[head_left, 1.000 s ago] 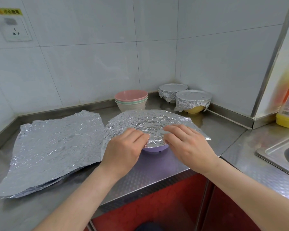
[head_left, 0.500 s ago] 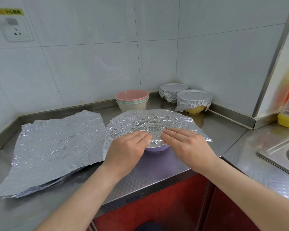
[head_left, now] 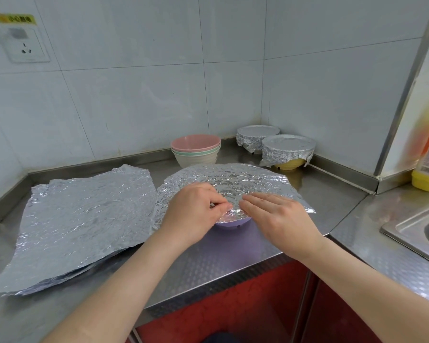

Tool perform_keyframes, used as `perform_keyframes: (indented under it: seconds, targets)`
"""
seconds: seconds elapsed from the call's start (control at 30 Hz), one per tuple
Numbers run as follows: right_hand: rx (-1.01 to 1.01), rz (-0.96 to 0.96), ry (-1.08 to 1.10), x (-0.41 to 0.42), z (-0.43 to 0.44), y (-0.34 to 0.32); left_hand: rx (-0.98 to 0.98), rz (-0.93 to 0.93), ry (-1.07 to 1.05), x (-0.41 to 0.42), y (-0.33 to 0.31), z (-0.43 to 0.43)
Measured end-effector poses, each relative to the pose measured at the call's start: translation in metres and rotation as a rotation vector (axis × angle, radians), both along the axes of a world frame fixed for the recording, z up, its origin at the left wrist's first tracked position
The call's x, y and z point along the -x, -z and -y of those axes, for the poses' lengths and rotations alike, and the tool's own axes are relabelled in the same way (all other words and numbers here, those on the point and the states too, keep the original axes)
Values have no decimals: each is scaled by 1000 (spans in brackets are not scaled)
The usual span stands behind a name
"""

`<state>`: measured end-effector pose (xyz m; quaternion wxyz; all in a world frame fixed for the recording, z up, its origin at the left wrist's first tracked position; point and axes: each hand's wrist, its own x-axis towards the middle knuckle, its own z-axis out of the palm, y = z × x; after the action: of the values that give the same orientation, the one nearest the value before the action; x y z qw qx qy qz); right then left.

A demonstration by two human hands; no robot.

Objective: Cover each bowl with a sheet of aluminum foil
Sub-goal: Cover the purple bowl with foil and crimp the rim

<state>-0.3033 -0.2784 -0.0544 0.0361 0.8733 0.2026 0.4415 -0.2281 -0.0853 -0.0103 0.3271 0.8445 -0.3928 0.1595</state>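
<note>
I see my left hand (head_left: 196, 214) with its fingers curled, pinching the near edge of the foil (head_left: 228, 178) over the bowl (head_left: 233, 222), which stands near the counter (head_left: 320, 194) front. My right hand (head_left: 280, 219) lies flat on the foil, fingers straight, gripping nothing. Wrapped bowls (head_left: 287, 147) sit in the back corner, and spare sheets (head_left: 84, 219) lie to the left.

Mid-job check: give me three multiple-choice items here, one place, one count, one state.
1. The spare foil sheets lie: A left of the purple bowl; B right of it; C behind it.
2. Foil-covered bowls in the corner: A one; B two; C four.
3. The foil sheet on the purple bowl is: A tucked all round; B spread wide, sides unfolded; C missing.
Key: 1A, sheets lie at the left; 2B, two wrapped tops by the wall; 3B, its sides jut out flat.
</note>
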Motion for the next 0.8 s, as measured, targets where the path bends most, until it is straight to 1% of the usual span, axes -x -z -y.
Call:
perform_keyframes:
  seconds: [0.1,0.2,0.3,0.37,0.53,0.7,0.8]
  targets:
    - [-22,-28,12,2,-1,0,36,-7,26,-3,5,0]
    - [-81,-156,21,9,-4,-1,42,-2,44,-4,6,-1]
    - [-285,-261,-16,13,-7,-6,34,27,61,-5,7,-2]
    - [-377,-258,-14,8,-9,-10,27,59,69,-6,9,-1]
    - [-348,-208,20,-3,-8,-18,-12,139,99,-8,11,0]
    - [-356,-296,22,-8,-7,-24,-136,392,125,-10,14,1]
    - [-360,-328,27,-11,-6,-25,-178,465,106,-10,17,4]
